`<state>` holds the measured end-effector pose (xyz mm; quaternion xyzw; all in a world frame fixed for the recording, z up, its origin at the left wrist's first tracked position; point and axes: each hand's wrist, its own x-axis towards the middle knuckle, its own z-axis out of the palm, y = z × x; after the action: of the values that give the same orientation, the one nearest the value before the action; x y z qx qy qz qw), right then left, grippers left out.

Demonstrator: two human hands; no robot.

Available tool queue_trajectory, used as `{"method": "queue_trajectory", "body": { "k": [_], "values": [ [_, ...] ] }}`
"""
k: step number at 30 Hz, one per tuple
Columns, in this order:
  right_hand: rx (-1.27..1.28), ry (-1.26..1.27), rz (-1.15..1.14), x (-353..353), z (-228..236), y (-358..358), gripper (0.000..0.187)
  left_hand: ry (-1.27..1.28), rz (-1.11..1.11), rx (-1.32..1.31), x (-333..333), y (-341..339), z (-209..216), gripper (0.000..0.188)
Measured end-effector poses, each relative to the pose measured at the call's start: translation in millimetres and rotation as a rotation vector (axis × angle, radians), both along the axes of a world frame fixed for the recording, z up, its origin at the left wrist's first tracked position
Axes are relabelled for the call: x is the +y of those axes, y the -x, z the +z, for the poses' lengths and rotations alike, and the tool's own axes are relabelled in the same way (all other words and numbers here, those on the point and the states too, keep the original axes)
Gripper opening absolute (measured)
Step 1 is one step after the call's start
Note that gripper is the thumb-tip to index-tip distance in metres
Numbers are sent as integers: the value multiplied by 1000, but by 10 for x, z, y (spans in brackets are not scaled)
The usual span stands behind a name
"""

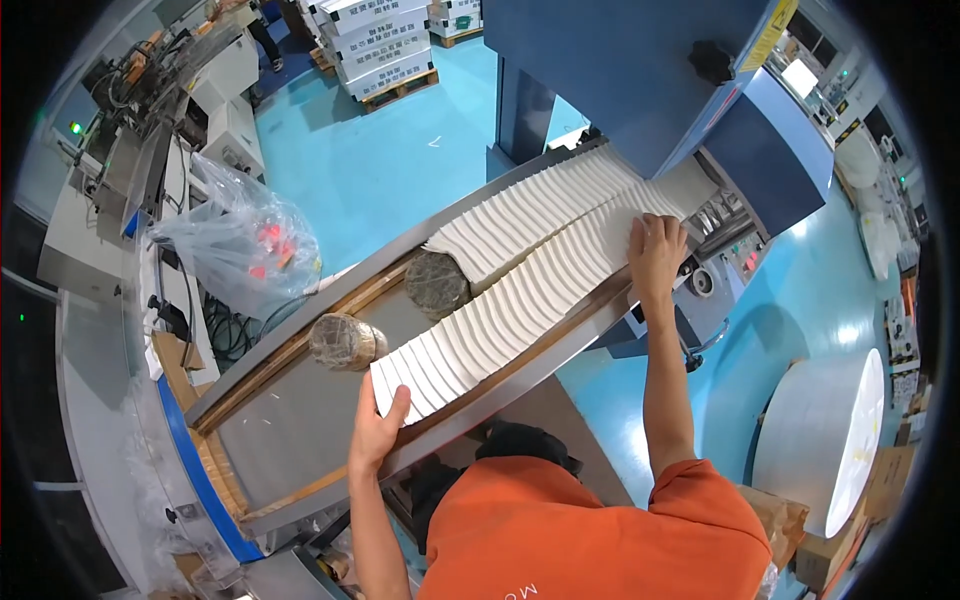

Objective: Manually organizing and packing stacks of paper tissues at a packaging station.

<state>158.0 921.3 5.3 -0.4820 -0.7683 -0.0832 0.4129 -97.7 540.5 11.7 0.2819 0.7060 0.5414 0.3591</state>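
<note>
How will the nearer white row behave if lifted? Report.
The nearer white row would probably flex or separate, its ridged top suggesting many pieces. It seems unlikely to roll, lying long and broad, with the left hand at its end.

There's dark print (388,48) on white boxes (355,68) way past the left hand (380,425), yellow label (770,35) on the blue machine (610,75) beyond the right hand (657,252), shirt lettering (522,592) behind.

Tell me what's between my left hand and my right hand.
In the head view, the nearer ridged row of white paper stretches between your left hand and your right hand.
</note>
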Motion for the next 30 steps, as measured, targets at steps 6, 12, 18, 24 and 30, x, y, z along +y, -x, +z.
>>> {"method": "queue_trajectory", "body": {
  "k": [6,12,18,24,30],
  "values": [
    [-158,34,-19,33,74,30,20,-33,165,-220,-177,-28,39,56],
    [-5,1042,429,-730,319,307,58,124,241,-159,-751,259,102,57],
    [-252,1196,494,-1433,320,862,129,137,264,-31,-1177,565,196,54],
    [215,1326,741,-2222,205,1313,64,-84,461,-161,-1755,756,173,55],
    [333,1128,1023,-3333,641,1680,66,-140,627,36,-3052,670,496,94]
  ]
}}
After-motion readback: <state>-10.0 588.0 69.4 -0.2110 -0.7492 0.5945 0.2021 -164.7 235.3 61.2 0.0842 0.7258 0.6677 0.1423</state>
